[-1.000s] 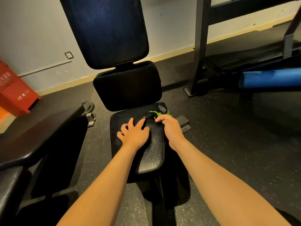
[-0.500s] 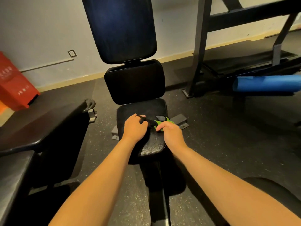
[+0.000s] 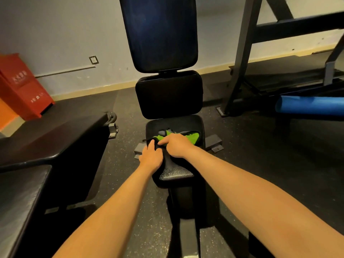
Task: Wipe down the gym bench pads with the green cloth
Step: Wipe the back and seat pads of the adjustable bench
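Now: both hands on the seat pad

Green cloth (image 3: 193, 137) lies bunched on the far half of the black seat pad (image 3: 176, 174), below the lower back pad (image 3: 169, 94). Right hand (image 3: 176, 148) sits on the cloth's near edge, fingers curled onto it, index finger pointing left. Left hand (image 3: 151, 155) rests at the pad's left edge, fingertips touching a dark fold of the cloth; cannot tell whether it grips. Blue foam roller (image 3: 309, 107) lies well off to the right.
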Demonstrator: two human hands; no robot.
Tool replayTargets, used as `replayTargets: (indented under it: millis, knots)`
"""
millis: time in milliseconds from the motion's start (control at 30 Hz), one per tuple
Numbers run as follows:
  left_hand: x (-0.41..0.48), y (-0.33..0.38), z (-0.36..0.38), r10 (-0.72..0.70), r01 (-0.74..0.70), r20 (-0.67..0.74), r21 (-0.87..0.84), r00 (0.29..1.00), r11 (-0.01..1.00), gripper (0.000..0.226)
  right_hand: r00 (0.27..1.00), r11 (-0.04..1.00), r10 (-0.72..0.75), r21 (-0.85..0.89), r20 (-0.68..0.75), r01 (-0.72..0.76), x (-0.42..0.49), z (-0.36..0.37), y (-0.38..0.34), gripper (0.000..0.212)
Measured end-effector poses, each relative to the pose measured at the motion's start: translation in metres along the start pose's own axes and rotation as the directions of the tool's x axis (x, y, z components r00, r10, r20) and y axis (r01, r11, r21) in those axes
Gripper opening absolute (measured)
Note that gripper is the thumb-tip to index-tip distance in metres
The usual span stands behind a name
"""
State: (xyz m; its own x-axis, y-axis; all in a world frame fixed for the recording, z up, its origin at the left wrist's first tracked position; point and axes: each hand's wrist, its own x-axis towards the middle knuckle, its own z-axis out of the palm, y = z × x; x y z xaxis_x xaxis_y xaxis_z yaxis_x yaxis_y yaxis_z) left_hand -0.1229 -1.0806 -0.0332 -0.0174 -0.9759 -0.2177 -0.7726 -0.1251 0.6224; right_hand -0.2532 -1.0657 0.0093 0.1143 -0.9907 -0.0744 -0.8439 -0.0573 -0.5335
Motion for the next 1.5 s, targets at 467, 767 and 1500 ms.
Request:
replayTargets:
  millis: [467, 767, 1500]
  knots:
    - [0.011, -0.011, 0.0, -0.037, 0.068, 0.094, -0.345, 0.995, 0.936, 0.084, 0.967, 0.972, 0.165, -0.136, -0.196, -0.194, 0.034, 0.007, 0.003, 0.05]
    - [0.004, -0.019, -0.003, 0.029, 0.044, 0.149, -0.465, 0.988, 0.884, 0.079, 0.991, 0.99, -0.082, -0.123, -0.103, 0.069, 0.013, 0.013, 0.013, 0.067]
    - [0.004, -0.03, 0.004, -0.048, 0.143, 0.197, -0.501, 0.979, 0.854, 0.078, 0.992, 0.993, -0.119, -0.015, -0.044, 0.118, 0.009, 0.007, 0.011, 0.058]
